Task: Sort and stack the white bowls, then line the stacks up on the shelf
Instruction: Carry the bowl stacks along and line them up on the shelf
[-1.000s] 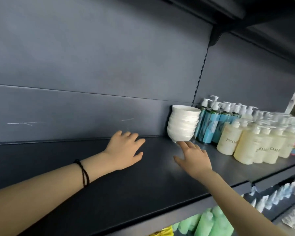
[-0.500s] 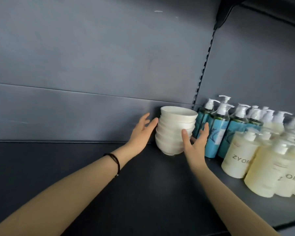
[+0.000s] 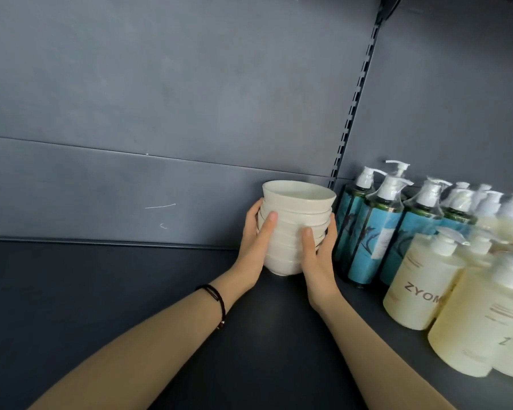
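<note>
While left hand (image 3: 253,247) and right hand (image 3: 317,255) clasp the stack of white bowls (image 3: 293,226) at the shelf (image 3: 131,291) back edge, fingers (image 3: 268,229) curled round its sides, a low, even squeeze looks safest, clear of pump bottles (image 3: 376,232) just beside.

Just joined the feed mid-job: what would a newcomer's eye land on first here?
First, the tall stack of nested white bowls at the back of the dark grey metal shelf, gripped from either side by the left hand and the right hand. To its right crowd teal-labelled pump bottles and pale yellow pump bottles.
</note>
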A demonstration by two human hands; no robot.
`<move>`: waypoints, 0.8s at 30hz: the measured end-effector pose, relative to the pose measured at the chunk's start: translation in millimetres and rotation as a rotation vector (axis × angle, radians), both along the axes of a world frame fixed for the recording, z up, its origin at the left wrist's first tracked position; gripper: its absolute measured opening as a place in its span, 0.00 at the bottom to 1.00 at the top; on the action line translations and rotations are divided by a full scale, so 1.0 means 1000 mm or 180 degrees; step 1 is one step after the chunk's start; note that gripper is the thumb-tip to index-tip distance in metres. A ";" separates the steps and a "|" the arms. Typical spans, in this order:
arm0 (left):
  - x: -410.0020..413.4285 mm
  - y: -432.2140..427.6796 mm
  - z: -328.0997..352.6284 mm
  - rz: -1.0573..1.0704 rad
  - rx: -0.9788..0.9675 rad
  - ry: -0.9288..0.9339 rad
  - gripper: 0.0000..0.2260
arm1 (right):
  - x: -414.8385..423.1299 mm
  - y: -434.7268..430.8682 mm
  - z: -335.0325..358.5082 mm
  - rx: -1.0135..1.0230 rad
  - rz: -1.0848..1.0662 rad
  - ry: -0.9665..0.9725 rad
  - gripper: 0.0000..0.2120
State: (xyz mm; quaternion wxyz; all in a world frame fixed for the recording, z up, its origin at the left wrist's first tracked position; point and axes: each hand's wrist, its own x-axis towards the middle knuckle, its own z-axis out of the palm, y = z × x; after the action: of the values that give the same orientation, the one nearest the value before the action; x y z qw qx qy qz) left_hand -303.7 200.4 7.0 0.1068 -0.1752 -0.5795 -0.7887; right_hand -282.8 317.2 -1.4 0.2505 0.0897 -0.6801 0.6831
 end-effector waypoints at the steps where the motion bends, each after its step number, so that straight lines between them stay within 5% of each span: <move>1: 0.000 0.000 0.000 0.0019 0.0016 0.0022 0.18 | 0.001 0.000 0.000 0.0006 0.0004 0.0019 0.45; 7: 0.000 -0.005 -0.003 0.0406 -0.0174 0.0049 0.26 | 0.005 0.000 0.000 -0.0076 0.0119 0.0081 0.49; 14: 0.010 -0.029 0.000 -0.0458 -0.0443 0.0073 0.35 | 0.018 -0.008 0.005 -0.0245 0.0425 0.0058 0.48; 24: 0.062 -0.102 0.008 -0.0436 -0.0313 -0.0034 0.28 | 0.056 -0.068 0.020 -0.0233 0.0985 -0.0072 0.42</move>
State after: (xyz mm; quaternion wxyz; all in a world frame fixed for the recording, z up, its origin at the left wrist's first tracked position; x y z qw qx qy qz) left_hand -241.7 98.4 14.6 0.0407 -0.2153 -0.6047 -0.7657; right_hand -226.7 249.5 18.8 0.1377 0.1765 -0.6357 0.7388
